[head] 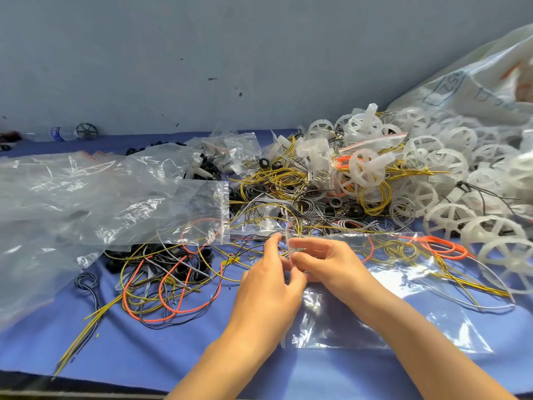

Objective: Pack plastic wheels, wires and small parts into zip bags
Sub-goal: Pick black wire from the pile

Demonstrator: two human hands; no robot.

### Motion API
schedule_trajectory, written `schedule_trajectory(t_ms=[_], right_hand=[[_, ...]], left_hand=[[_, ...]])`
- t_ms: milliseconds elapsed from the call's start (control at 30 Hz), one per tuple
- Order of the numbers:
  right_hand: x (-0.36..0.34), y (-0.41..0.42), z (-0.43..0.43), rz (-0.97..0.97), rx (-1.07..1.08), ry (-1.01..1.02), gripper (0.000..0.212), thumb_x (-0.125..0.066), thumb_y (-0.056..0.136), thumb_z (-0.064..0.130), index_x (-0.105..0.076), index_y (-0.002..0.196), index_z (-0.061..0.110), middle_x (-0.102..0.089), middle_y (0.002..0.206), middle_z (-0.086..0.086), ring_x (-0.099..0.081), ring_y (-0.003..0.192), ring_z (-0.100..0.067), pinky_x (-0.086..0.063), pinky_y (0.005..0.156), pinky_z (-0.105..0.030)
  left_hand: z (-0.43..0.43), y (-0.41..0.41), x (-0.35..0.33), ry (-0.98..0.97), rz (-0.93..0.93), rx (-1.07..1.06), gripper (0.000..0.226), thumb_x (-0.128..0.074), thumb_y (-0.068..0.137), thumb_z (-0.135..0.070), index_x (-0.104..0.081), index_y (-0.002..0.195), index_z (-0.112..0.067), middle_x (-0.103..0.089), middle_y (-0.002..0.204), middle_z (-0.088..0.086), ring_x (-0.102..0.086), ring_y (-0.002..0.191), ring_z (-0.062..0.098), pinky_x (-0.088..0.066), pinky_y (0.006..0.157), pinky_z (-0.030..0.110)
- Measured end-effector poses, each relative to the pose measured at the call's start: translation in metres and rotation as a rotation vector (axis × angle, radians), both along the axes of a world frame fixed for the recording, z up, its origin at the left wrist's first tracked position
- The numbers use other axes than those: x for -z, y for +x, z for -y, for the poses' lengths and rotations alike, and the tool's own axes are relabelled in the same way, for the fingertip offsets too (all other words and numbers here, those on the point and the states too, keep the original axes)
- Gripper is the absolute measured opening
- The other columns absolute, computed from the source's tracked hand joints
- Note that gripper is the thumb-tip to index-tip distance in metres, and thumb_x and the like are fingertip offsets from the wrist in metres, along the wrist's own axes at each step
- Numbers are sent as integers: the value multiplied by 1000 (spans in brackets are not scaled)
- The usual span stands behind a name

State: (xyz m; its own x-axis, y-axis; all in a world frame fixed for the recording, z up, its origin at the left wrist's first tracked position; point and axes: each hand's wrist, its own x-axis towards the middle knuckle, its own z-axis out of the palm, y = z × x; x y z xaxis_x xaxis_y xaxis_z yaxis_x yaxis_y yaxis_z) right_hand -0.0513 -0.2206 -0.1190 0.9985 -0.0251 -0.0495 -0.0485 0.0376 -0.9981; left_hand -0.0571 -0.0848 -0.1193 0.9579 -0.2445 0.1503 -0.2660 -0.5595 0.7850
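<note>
I am opening a small zip bag (289, 247) above the table's middle. My left hand (268, 287) and right hand (326, 261) are each pinching its mouth. Next move, as I am judging it: parting the lips, then loading wires (161, 284) and wheels (366, 168).

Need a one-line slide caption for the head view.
Left hand and right hand pinch a zip bag at its mouth amid wires and white wheels.
</note>
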Motion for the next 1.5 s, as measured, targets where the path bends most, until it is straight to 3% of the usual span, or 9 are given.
schedule_trajectory(t_ms=[200, 367, 567, 867, 1033, 1133, 1267, 1367, 1500], right_hand=[[-6, -4, -2, 84, 69, -46, 27, -60, 91, -1, -70, 113, 12, -74, 73, -2, -64, 66, -4, -51, 65, -14], [-11, -8, 5, 84, 87, 60, 25, -57, 92, -5, -69, 110, 8, -74, 74, -3, -66, 65, -6, -52, 62, -15], [-12, -12, 12, 97, 142, -23, 25, -59, 91, -2, -73, 106, 12, -68, 70, 0, -64, 65, -10, -53, 62, -17], [-7, -22, 5, 176, 229, -338, 34, -61, 87, 15, -63, 114, 36, -62, 76, 6, -60, 56, -8, -52, 51, -28], [-29, -27, 17, 331, 560, -418, 29, -60, 85, 10, -72, 100, 31, -59, 74, -5, -61, 65, -24, -53, 68, -41], [-43, -38, 14, 502, 721, -500, 23, -61, 84, 17, -72, 92, 35, -55, 77, 5, -58, 62, -12, -48, 64, -28], [-53, -51, 4, 659, 704, -765, 27, -49, 83, 33, -70, 99, 34, -51, 83, 11, -52, 62, -7, -45, 58, -34], [-49, -48, 9, 568, 630, -962, 25, -47, 87, 35, -67, 103, 34, -62, 88, 10, -62, 72, -16, -49, 60, -36], [-30, -33, 27, 188, 448, -1034, 26, -47, 92, 36, -66, 109, 35, -71, 102, 10, -64, 98, -18, -47, 75, -34]], left_hand=[[13, -3, -3, 109, 70, 3, 59, -48, 96, -30, -23, 148, -29, -70, 100, 2, -62, 96, 28, -49, 79, 47], [14, 3, -4, -20, 5, 43, 21, -44, 98, -26, -57, 114, -29, -72, 100, -7, -64, 92, 22, -50, 82, 44], [10, 5, -4, 71, 115, -33, 25, -44, 100, -30, -59, 86, -16, -69, 81, 4, -60, 83, 31, -45, 76, 48], [17, 5, -3, -115, 122, -6, 15, -48, 101, -24, -62, 99, -27, -69, 71, -8, -65, 65, 11, -53, 68, 39], [5, 23, -5, 182, 166, -53, 20, -41, 102, -27, -57, 113, -26, -71, 87, 3, -67, 81, 30, -52, 73, 44], [6, 26, -9, 337, 214, -24, 24, -39, 103, -37, -59, 109, -25, -70, 93, 4, -63, 93, 31, -49, 76, 44], [23, 21, -11, 169, 138, 245, 23, -45, 101, -28, -55, 81, -29, -62, 72, 0, -56, 77, 23, -43, 67, 39], [27, 23, -10, 262, 138, 310, 35, -45, 98, -25, -46, 66, -39, -62, 75, 6, -54, 78, 26, -35, 61, 37], [24, 34, -10, 292, 99, 320, 24, -40, 100, -48, -60, 102, -33, -69, 87, 0, -63, 88, 21, -50, 79, 38]])
